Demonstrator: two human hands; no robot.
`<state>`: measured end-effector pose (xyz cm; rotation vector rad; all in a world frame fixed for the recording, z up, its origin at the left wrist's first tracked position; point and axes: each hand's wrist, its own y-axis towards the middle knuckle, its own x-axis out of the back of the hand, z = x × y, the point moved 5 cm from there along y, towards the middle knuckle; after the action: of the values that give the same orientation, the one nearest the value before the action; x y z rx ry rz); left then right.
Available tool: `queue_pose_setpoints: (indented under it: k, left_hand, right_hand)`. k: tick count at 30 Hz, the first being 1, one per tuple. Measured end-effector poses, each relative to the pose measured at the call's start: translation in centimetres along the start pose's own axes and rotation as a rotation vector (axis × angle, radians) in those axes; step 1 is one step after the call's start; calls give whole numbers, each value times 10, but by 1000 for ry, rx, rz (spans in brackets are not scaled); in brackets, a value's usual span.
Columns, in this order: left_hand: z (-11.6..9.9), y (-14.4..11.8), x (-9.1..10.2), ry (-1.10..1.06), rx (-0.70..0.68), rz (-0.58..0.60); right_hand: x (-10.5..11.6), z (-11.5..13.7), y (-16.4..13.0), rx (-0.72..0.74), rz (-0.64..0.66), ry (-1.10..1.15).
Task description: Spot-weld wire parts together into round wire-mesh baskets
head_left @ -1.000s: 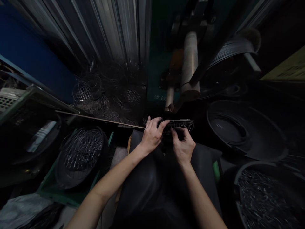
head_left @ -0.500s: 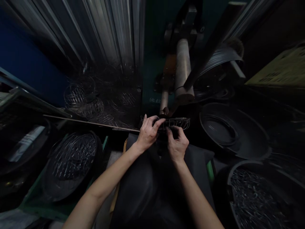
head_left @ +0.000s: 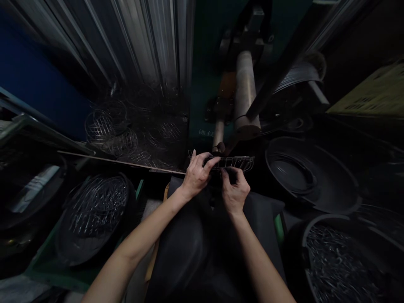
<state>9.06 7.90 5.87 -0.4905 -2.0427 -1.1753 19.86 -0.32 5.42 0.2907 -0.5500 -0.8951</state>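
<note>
A small wire frame (head_left: 238,162) lies flat in front of me, just under a machine's metal cylinder (head_left: 245,90). My left hand (head_left: 197,174) grips its left end with the fingers curled over the top wires. My right hand (head_left: 234,189) pinches the frame from below near its middle. Both forearms reach out over my dark lap.
A tub of wire rings (head_left: 94,210) stands at the left. At the lower right sits a bucket of small metal pieces (head_left: 344,265). A black basin (head_left: 315,176) rests to the right. Finished wire baskets (head_left: 110,126) pile up behind a thin rod (head_left: 120,162). Corrugated sheet (head_left: 142,42) rises behind.
My hands stay on the wire frame with only slight finger shifts. The view has drifted a little left and back.
</note>
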Motion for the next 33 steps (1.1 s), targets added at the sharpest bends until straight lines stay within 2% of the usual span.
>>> queue_pose_setpoints:
  k: [13,21,25,27,29,31,33]
  left_hand:
    - [7,6,-2,14,-21,-35]
    - [9,8,3,27,-64,-9]
    - [12,9,3,-18,-92,-24]
    - [11,9,3,-43,-104,-49]
    - [7,8,7,-68,-89,-58]
    - [1,6,15,-94,-24,-46]
    - [-12,1,23,-120,59,11]
  right_hand:
    - [-7,-5,7,7,0,-7]
    - [-10,-3,7,130,-29,-84]
    - [-10,5,7,95,0,-80]
    - [8,11,4,64,-3,-82]
    - [46,12,-4,22,-33,-122]
    - [104,-1,-20,-62,-82,-238]
    - [174,-32,-43,-252,-125,-426]
